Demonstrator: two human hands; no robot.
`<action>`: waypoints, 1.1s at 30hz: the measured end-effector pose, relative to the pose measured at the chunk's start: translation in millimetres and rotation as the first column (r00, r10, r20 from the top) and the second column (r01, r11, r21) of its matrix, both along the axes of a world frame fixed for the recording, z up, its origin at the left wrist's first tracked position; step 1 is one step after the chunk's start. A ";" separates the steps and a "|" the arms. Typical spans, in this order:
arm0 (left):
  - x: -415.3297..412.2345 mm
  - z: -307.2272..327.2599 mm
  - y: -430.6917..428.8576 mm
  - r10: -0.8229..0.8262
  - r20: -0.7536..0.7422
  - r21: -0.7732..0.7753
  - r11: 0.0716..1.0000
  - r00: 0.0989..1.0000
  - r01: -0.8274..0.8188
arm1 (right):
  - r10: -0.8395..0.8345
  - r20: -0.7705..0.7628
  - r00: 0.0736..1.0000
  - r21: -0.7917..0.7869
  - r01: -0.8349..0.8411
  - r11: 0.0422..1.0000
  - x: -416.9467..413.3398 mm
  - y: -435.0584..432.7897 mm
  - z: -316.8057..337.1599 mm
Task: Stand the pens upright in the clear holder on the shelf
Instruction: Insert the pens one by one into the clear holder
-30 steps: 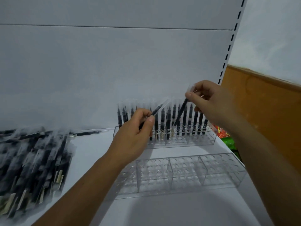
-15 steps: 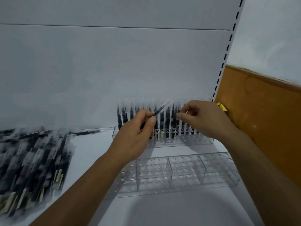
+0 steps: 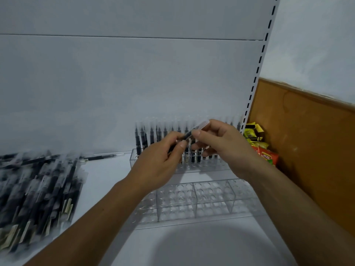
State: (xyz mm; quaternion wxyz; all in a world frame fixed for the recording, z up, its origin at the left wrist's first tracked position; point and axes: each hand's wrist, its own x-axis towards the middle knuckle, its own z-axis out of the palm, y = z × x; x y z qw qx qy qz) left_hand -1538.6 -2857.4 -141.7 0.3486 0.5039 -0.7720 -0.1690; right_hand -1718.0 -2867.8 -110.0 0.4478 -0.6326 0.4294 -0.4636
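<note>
A black pen with a clear cap [image 3: 194, 130] slants between my hands in front of the rear clear holder [image 3: 134, 160]. My left hand [image 3: 159, 162] pinches its lower barrel. My right hand [image 3: 221, 143] pinches its capped upper end between thumb and fingers. Behind them a row of black pens [image 3: 149, 137] stands upright in the rear holder against the white back panel. A second clear holder [image 3: 194, 202] with round holes lies nearer to me and holds no pens.
A large heap of wrapped black pens [image 3: 38, 189] lies on the white shelf [image 3: 107, 181] at the left. Colourful snack packets [image 3: 265, 152] sit at the right beside an orange-brown board [image 3: 307, 141]. A slotted upright [image 3: 257, 73] bounds the shelf on the right.
My right hand set its pen down into the rear holder's row, then moved left and took hold of the capped end of the pen that my left hand holds.
</note>
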 end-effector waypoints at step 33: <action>23.9 -10.0 11.2 0.020 0.413 0.031 0.999 0.910 -0.036 | -0.285 -0.810 0.512 -0.271 0.105 0.957 -33.1 -33.1 5.9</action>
